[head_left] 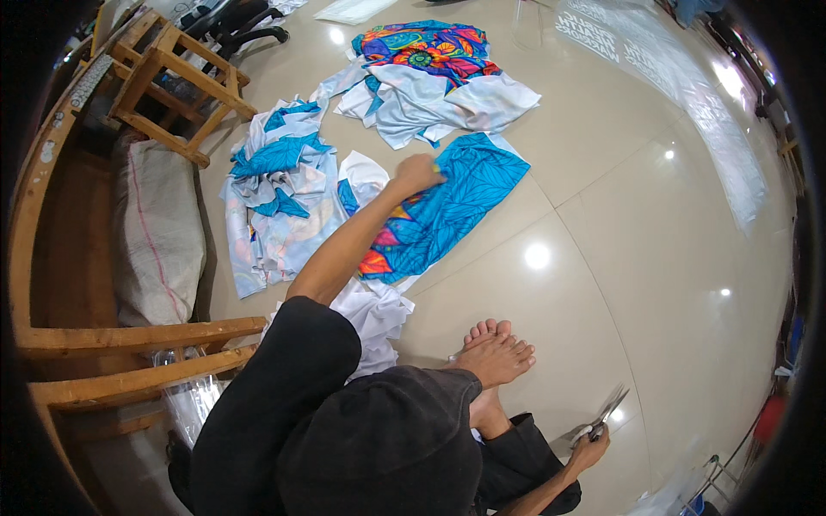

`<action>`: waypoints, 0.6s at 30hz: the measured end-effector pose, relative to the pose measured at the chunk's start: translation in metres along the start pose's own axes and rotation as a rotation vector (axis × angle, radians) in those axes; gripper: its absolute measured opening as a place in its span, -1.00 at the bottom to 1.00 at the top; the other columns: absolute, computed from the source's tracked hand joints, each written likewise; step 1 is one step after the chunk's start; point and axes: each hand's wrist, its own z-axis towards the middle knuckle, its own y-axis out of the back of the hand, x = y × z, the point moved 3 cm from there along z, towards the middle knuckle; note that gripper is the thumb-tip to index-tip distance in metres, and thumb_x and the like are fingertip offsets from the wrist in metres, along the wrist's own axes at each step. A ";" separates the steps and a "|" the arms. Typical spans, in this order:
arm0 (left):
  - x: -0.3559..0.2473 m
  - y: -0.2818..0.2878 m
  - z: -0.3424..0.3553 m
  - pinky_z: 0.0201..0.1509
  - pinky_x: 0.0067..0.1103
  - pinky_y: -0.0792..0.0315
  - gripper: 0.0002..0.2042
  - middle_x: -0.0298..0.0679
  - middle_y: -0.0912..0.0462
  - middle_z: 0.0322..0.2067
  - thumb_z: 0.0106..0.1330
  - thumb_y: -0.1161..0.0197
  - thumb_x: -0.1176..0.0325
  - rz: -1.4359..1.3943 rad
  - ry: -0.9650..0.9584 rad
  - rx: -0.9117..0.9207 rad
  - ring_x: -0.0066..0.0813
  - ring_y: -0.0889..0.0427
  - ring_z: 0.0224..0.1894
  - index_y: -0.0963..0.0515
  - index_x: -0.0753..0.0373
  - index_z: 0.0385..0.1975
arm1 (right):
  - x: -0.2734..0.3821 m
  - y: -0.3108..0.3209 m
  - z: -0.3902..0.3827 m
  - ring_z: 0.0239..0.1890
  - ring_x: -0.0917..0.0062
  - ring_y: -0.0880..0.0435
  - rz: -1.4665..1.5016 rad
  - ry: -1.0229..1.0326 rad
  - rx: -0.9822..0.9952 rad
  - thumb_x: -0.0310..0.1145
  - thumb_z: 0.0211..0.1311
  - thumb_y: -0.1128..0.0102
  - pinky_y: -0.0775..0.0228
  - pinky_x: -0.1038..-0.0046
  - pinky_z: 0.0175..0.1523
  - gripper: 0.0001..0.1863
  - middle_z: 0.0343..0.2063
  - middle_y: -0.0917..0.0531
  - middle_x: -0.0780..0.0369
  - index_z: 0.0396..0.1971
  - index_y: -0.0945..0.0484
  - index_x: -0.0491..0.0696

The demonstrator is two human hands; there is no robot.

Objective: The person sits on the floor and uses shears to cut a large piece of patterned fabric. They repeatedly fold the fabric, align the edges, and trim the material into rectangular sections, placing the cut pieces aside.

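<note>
Left hand [417, 175]: fingers curled at the upper edge of the blue vein-patterned cloth [473, 193]; cannot tell whether they pinch it.
Blue cloth: below and right of those fingers, flat on glossy tile [594, 249]; probably light, soft, slightly slippery, best held by an edge.
Right hand [591, 449]: fingers wrapped around the handles of metal scissors [600, 422], pointed blades ahead of them.
Floral cloth [422, 60]: beyond the left fingers, smooth, rumpled.
White-and-blue scraps [280, 163]: left of the left fingers, limp, crumpled.

Tiles [575, 322] right of the 2 feet [497, 357] give passage to blue cloth [469, 202]; leftward, wooden beams [142, 338] probably block.
</note>
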 end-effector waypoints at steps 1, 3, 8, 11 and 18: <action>-0.018 -0.003 0.005 -0.25 -0.14 -0.54 -0.51 0.09 -0.71 -0.44 0.25 -0.30 -0.08 -0.027 -0.115 0.008 0.15 -0.68 -0.41 -0.63 0.37 -0.28 | -0.007 0.001 -0.001 0.12 0.09 -0.57 -0.027 -0.006 0.005 -0.58 0.08 -0.30 -0.41 0.25 0.24 -0.34 0.14 -0.52 -0.03 0.27 -0.43 -0.21; -0.086 -0.011 0.012 -0.22 -0.18 -0.53 -0.54 0.13 -0.71 -0.36 0.33 -0.22 -0.02 -0.416 -0.317 0.137 0.10 -0.69 -0.34 -0.62 0.38 -0.26 | -0.024 -0.002 -0.002 0.04 0.06 -0.59 -0.081 -0.012 0.025 -0.46 0.04 -0.41 -0.43 0.24 0.19 -0.30 0.07 -0.55 -0.06 0.26 -0.45 -0.20; -0.306 -0.003 -0.063 -0.05 -0.22 -0.52 -0.61 0.03 -0.67 -0.17 0.42 -0.14 0.10 -0.271 -1.086 -0.121 -0.01 -0.65 -0.11 -0.62 0.35 -0.09 | -0.033 -0.002 0.001 0.31 0.08 -0.41 0.120 0.069 -0.093 -0.32 0.15 -0.42 -0.20 0.19 0.42 -0.30 0.26 -0.43 -0.05 0.28 -0.41 -0.22; -0.356 -0.047 -0.119 -0.01 -0.22 -0.49 -0.68 0.00 -0.67 -0.17 0.38 -0.20 0.17 -0.329 -1.234 0.005 -0.09 -0.64 -0.08 -0.64 0.25 -0.03 | 0.057 0.005 0.001 0.39 0.14 -0.33 0.302 0.273 -0.098 -0.27 0.25 -0.39 -0.14 0.18 0.45 -0.33 0.33 -0.40 0.02 0.32 -0.38 -0.16; -0.351 -0.136 -0.210 -0.03 -0.16 -0.47 -0.71 0.05 -0.67 -0.19 0.35 -0.21 0.22 -0.288 -1.241 0.255 0.07 -0.64 -0.14 -0.57 0.30 -0.09 | 0.189 -0.018 0.023 0.38 0.16 -0.35 0.406 0.662 -0.138 -0.51 0.15 -0.25 -0.20 0.20 0.42 -0.28 0.38 -0.36 0.04 0.38 -0.31 -0.12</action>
